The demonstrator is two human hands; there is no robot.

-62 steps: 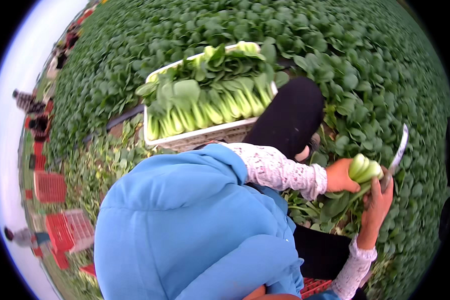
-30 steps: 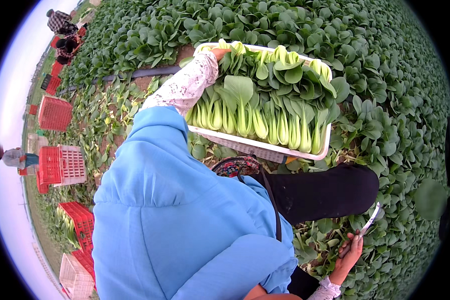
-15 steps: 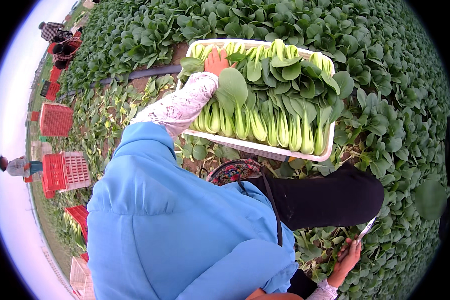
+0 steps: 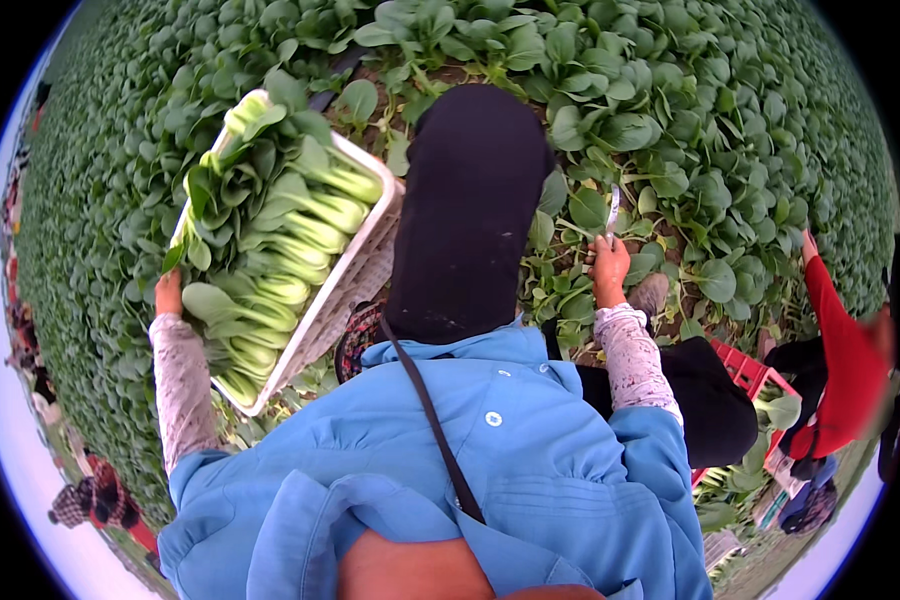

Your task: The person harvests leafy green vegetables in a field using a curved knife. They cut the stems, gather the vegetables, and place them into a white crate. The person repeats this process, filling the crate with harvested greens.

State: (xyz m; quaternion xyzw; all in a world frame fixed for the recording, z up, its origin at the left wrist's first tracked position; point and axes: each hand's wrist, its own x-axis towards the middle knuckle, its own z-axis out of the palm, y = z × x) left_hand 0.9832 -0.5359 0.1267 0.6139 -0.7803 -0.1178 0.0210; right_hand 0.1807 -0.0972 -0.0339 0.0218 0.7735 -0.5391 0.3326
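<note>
A white plastic crate [image 4: 320, 294] packed with bok choy [image 4: 325, 215] stands at the left beside my dark-clothed raised knee. My left hand [image 4: 169, 290] is at the crate's outer left edge, its fingertips partly hidden by a leaf, so its grip is unclear. My right hand [image 4: 608, 268] is closed round the handle of a knife [image 4: 613, 205], blade pointing up, just above the low plants and cut leaves on the soil.
Dense leafy rows [image 4: 670, 90] surround me. At the right, a person in red [image 4: 832, 320] reaches into the plants, near a red crate [image 4: 740, 365] holding greens. Other workers [image 4: 105, 495] and red containers are at the far left.
The view has swung round, putting the crate to the left and bringing the person in red into view. My left hand has moved from atop the bok choy to the crate's edge.
</note>
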